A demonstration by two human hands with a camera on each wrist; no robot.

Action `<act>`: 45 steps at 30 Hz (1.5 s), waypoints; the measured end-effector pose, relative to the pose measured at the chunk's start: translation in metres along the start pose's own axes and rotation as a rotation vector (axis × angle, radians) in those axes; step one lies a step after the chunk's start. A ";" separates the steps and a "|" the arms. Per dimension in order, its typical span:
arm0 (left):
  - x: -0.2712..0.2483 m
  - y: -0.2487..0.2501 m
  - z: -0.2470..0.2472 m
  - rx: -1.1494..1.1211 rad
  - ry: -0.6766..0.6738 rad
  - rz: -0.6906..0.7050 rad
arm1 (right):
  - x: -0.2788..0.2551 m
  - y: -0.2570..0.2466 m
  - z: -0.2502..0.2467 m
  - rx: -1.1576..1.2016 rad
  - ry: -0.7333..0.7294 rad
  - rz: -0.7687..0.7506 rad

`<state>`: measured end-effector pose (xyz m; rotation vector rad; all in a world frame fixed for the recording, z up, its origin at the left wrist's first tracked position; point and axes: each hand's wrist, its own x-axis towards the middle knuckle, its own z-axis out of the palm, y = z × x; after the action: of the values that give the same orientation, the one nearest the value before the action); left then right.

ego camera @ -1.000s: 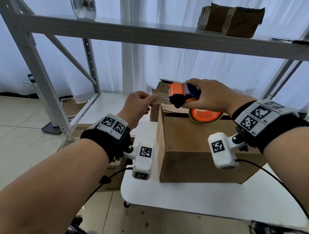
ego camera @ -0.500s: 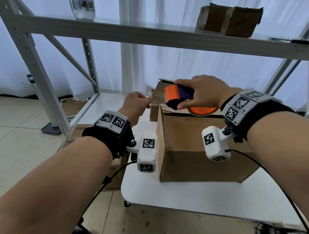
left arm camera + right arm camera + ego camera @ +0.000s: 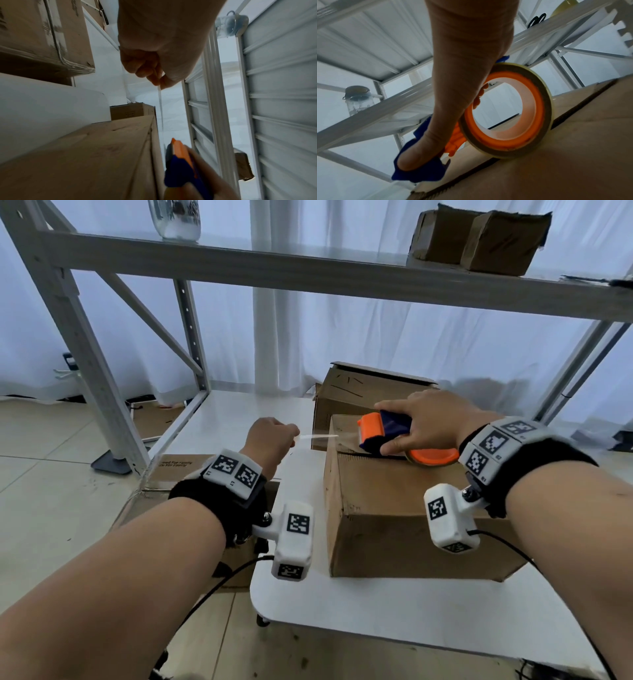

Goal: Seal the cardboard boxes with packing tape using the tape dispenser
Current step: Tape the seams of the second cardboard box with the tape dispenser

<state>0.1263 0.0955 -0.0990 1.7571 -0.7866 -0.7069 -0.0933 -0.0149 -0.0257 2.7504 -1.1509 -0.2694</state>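
A brown cardboard box (image 3: pixel 404 518) stands on the white table (image 3: pixel 394 611). My right hand (image 3: pixel 424 422) grips an orange and blue tape dispenser (image 3: pixel 383 431) that rests on the box's top near its left edge; its clear tape roll (image 3: pixel 506 111) touches the cardboard. My left hand (image 3: pixel 270 440) sits left of the box and pinches the free end of the clear tape strip (image 3: pixel 318 436) between thumb and finger. The strip (image 3: pixel 160 102) runs taut from the pinch to the dispenser (image 3: pixel 180 162), just off the box's edge (image 3: pixel 154 135).
A second open box (image 3: pixel 346 392) stands behind the first. Flattened cardboard (image 3: pixel 178 470) lies on the floor at the left. A grey metal rack (image 3: pixel 308 272) spans overhead, with a glass jar (image 3: pixel 174 217) and a worn box (image 3: pixel 479 237) on its shelf.
Both hands have come down. The dispenser has dropped onto the box's top, and the left hand has pulled the tape end lower and further left, so the strip is longer.
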 end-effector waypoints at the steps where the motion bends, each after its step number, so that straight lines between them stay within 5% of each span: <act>1: 0.000 -0.005 0.002 0.027 0.015 0.015 | 0.002 0.000 0.002 -0.013 -0.002 -0.004; 7: -0.002 -0.025 0.009 0.298 -0.006 0.082 | 0.009 -0.003 0.006 -0.070 0.011 -0.035; 32: 0.002 -0.037 0.035 0.597 -0.082 0.113 | 0.013 -0.010 0.005 -0.142 -0.015 -0.033; 45: -0.004 -0.027 0.037 0.596 -0.335 -0.118 | 0.010 -0.013 0.005 -0.139 -0.003 -0.036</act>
<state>0.0997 0.0841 -0.1352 2.2633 -1.2199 -0.9261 -0.0784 -0.0137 -0.0346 2.6521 -1.0420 -0.3440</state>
